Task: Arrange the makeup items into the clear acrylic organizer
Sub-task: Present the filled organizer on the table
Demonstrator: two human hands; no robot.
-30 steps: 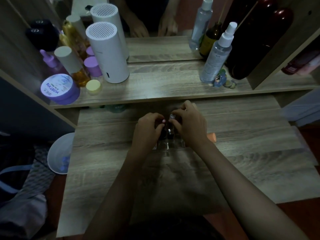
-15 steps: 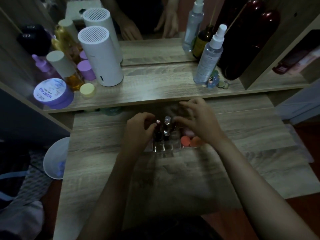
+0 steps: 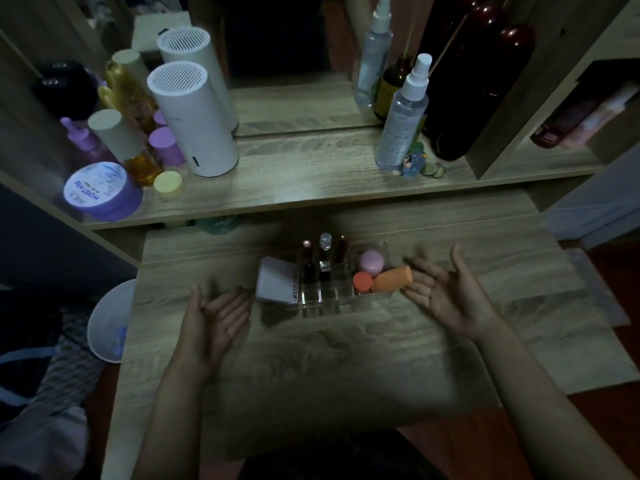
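Makeup items stand sorted in the clear acrylic organizer [image 3: 332, 296], which sits on the wooden counter [image 3: 311, 358] just below the vanity shelf [image 3: 311, 178]. Two dark lipsticks [image 3: 307, 261] and a small clear-capped bottle [image 3: 325, 252] stand upright in the middle slots; a white compact [image 3: 277, 284] leans in the left compartment. At the right end lie a pink round puff [image 3: 371, 262], a small orange-capped jar [image 3: 362, 281] and an orange tube [image 3: 393, 279], the tube's end poking past the organizer's rim.

A person's left hand [image 3: 216, 318] and right hand [image 3: 440, 292] hover on either side of the organizer, both spread, palms turned up, and holding nothing; the right fingertips are near the orange tube, and contact cannot be judged in the dim light.

No loose makeup shows on the counter, so the arranging looks complete or nearly so. The acrylic is probably rigid, light and smooth, and prone to scuffing or cracking if knocked. The upright lipsticks are top-heavy and would likely tip if it is tilted. Should it need moving, a level, two-sided hold low on its short end walls seems soundest, clear of the overhanging tube.
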